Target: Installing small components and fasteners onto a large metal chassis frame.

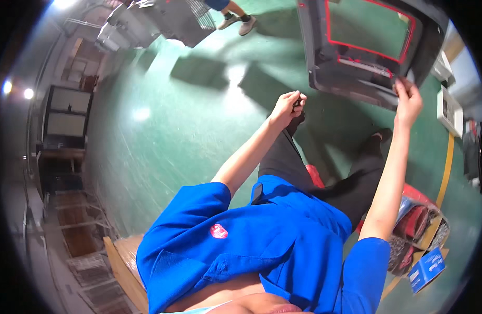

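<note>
A large dark grey panel [324, 73] with a window-like opening stands at the upper right, and red strips [370, 51] outline that opening. My right hand [410, 102] is at its lower edge, fingers closed on the panel near a short bit of red. My left hand [289, 108] is held away from the panel, to its lower left. Its fingers are curled round a small black object [297, 103], mostly hidden, whose kind I cannot make out.
Another person's legs [235, 15] show at the top, beside grey equipment [183, 21]. On the right lie white trays [450, 111], a box of wrapped parts [416, 225] and a blue carton [427, 270]. A yellow line [448, 165] crosses the green floor [173, 141].
</note>
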`<state>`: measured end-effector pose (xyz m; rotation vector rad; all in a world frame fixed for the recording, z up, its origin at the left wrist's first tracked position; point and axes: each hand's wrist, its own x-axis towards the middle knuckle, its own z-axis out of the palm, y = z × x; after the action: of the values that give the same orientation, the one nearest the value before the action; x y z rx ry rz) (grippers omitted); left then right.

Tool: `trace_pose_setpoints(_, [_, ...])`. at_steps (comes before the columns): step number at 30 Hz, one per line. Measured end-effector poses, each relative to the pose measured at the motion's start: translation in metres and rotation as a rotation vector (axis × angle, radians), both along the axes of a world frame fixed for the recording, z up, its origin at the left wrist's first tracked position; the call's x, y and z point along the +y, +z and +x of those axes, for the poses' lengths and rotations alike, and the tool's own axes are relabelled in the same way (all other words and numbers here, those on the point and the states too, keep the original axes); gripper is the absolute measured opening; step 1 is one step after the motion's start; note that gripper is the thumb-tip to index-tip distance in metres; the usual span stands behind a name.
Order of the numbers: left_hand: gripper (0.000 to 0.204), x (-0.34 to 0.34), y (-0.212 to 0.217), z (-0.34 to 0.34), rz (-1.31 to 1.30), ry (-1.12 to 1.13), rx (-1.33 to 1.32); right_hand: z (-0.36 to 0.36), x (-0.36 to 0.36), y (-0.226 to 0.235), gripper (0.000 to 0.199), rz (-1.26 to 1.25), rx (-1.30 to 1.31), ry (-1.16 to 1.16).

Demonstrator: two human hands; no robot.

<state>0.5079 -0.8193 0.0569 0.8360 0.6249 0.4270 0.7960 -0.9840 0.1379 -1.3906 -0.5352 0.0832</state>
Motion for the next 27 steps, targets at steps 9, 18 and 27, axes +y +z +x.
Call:
trace_pose_setpoints(9, [0.025, -0.01, 0.009, 0.06, 0.11, -0.317, 0.142, -0.008, -0.07, -0.135, 0.013, -0.098, 0.35, -0.191])
trace_pose_setpoints(18, [0.031, -0.006, -0.006, 0.13, 0.29, -0.462, 0.195, 0.013, -0.068, -0.134, 0.012, -0.114, 0.263, -0.239])
trace_pose_setpoints(27, [0.036, -0.003, -0.068, 0.179, 1.168, -0.432, 0.563, 0.041, -0.017, -0.047, 0.013, 0.066, 0.202, -0.201])
